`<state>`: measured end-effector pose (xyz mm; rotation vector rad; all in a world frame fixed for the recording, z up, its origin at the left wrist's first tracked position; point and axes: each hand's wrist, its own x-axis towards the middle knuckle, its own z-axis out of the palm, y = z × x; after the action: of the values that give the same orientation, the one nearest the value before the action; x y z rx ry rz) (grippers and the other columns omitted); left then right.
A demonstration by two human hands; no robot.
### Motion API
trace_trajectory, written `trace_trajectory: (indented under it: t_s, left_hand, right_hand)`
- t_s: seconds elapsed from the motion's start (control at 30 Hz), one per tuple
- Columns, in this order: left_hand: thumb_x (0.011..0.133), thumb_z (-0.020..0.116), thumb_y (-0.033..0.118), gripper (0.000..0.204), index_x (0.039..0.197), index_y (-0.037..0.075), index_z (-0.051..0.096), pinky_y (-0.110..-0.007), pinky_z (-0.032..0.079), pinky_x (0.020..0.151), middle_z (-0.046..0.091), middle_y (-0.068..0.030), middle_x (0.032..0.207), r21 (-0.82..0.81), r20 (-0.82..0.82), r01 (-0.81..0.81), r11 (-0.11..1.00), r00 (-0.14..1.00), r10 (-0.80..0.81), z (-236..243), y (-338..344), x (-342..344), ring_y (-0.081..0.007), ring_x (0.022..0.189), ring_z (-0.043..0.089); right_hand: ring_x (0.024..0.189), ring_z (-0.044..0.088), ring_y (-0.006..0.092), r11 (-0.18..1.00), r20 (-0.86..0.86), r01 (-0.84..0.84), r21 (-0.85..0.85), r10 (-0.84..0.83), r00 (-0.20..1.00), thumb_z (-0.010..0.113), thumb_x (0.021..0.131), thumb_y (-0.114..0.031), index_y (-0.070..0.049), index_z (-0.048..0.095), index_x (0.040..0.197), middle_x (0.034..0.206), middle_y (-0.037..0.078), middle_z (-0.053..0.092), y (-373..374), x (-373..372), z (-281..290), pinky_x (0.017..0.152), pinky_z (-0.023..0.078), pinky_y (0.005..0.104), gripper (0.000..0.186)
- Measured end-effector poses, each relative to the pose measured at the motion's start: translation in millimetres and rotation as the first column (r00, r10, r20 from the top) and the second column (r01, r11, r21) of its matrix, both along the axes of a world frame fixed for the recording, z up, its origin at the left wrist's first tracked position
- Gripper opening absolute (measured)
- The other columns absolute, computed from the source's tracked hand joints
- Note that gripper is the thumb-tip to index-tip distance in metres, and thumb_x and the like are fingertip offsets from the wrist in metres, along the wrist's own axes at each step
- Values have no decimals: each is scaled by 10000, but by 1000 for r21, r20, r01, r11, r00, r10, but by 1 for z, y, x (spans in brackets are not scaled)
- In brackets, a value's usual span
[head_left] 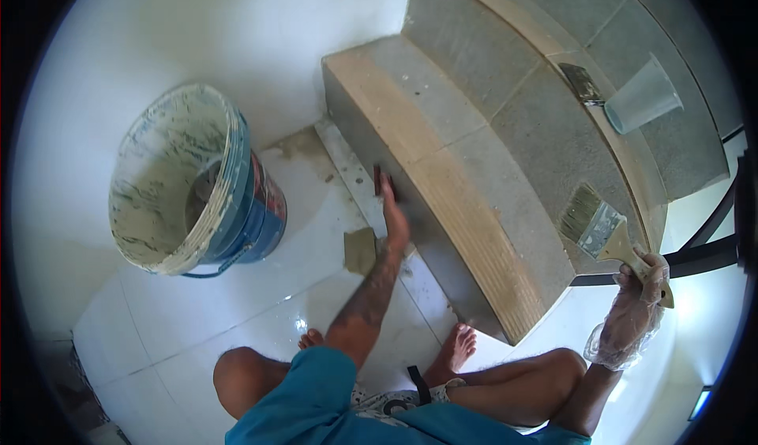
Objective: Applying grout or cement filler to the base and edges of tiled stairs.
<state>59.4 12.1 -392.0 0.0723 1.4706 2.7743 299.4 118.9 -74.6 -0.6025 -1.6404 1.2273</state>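
My left hand (393, 220), bare, presses a small dark reddish flat object (379, 178) against the grey front face (434, 244) of the lowest curved tiled step. My right hand (636, 303), in a clear plastic glove, grips a wide paintbrush (604, 232) by its pale wooden handle, bristles pointing up and left over the second step (537, 153). A small olive square piece (359, 251) lies on the white floor beside my left wrist.
A paint-smeared bucket (174, 208) stands left on the white tiled floor (205, 326), near the white wall (284, 26). A translucent cup (643, 93) and another dark brush (582, 83) sit on upper steps. A black curved railing (703, 247) runs at the right.
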Motion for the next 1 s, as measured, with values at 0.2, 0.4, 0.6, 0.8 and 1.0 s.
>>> trace_trajectory:
  t_s: [0.2, 0.4, 0.6, 0.8, 1.0]
  left_hand:
    - [943, 383, 194, 411, 1290, -25, 366, -298, 234, 1017, 350, -137, 1345, -397, 63, -99, 913, 989, 135, -26, 7, 79, -210, 1222, 322]
    - [896, 510, 235, 324, 1079, -23, 579, -317, 439, 815, 636, -156, 989, -574, 194, -308, 759, 849, 491, -35, 10, 62, -234, 886, 591]
    - [928, 464, 295, 349, 1056, -15, 564, -324, 446, 755, 630, -161, 913, -675, 219, -186, 714, 874, 434, -31, 0, 75, -243, 816, 593]
    - [923, 475, 283, 338, 1126, 28, 562, -337, 449, 795, 625, -167, 987, -621, 223, -216, 754, 872, 435, -29, 13, 90, -265, 909, 607]
    - [922, 476, 242, 308, 1128, 27, 555, -323, 457, 767, 633, -150, 992, -536, 393, -103, 838, 848, 356, -7, 23, 62, -234, 901, 615]
  right_hand:
    - [838, 527, 137, 958, -164, -31, -284, -17, 986, 560, 891, -191, 33, 506, 1106, 1025, 88, 530, 36, 4, -36, 707, 451, 229, 315]
    - [840, 502, 142, 827, -158, -344, -445, 305, 939, 590, 849, -205, 27, 553, 1057, 1078, 78, 536, 65, 12, -63, 691, 402, 229, 314]
    - [634, 628, 250, 790, 516, -349, 504, 49, 855, 590, 864, -220, -26, 575, 940, 852, 130, 644, 43, 9, -70, 519, 528, 319, 209]
    - [650, 636, 256, 514, 679, -518, 684, -190, 709, 585, 857, -322, -6, 563, 981, 868, 108, 646, 23, -35, -46, 520, 530, 341, 340]
    - [923, 534, 179, 878, 380, -429, -213, 479, 792, 568, 858, -190, 39, 542, 1036, 1075, 96, 543, 1, -97, -75, 792, 439, 254, 292]
